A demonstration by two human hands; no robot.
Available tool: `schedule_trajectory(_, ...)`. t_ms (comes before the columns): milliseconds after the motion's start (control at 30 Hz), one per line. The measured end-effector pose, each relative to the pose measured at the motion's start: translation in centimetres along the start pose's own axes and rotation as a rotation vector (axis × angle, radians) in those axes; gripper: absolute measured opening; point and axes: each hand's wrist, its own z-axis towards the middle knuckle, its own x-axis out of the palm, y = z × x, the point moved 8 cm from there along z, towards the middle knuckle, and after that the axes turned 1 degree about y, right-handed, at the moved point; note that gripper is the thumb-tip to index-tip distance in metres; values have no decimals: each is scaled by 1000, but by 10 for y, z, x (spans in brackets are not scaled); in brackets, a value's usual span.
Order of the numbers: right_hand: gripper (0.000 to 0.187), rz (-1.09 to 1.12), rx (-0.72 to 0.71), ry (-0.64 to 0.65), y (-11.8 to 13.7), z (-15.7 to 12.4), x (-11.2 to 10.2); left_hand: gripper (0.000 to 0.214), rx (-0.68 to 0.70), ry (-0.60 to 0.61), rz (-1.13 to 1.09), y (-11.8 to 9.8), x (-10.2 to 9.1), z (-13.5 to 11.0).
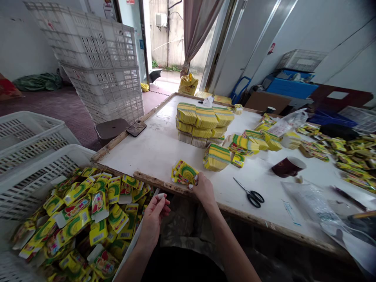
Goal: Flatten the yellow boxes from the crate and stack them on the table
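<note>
My right hand (pixel 203 190) reaches over the table's front edge, its fingers closed on a few flat yellow-and-green cartons (pixel 185 172) lying at the edge. White coverings show on some of its fingertips. Just off the table, beside the crate, is my left hand (pixel 155 211). Its fingers are curled in, a white covering is on one tip, and nothing shows in its grasp. Left of it, many small yellow printed boxes (pixel 98 233) fill a white plastic crate (pixel 17 164). Past my right hand stands a bundle of flat cartons (pixel 217 157).
Stacked carton bundles (pixel 202 119) stand mid-table. To the right lie black-handled scissors (pixel 254 197), a dark mug (pixel 289 166) and plastic bags (pixel 311 199). A phone (pixel 136 128) rests at the left edge. Tall white crates (pixel 102 58) and a stool (pixel 110 131) are beyond.
</note>
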Motion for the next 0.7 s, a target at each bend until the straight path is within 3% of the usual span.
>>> schedule_trajectory(133, 14, 172, -67, 8, 6, -3, -14, 34, 22, 29, 23, 0, 8, 1)
schedule_trajectory(233, 14, 302, -163, 71, 28, -22, -18, 49, 95, 71, -18, -11, 22, 0)
schedule_trajectory(333, 13, 399, -289, 251, 61, -58, -2, 59, 171, 111, -179, -27, 36, -3)
schedule_trajectory(467, 16, 515, -375, 380, 93, -99, 15, 37, 225, 96, -364, -45, 42, -4)
schedule_trajectory(600, 20, 639, -318, 438, 98, -110, 22, 44, 272, -50, -305, -49, 29, -1)
schedule_trajectory(700, 41, 719, -165, 440, 86, -107, 28, 54, 210, -156, -154, -39, 20, 2)
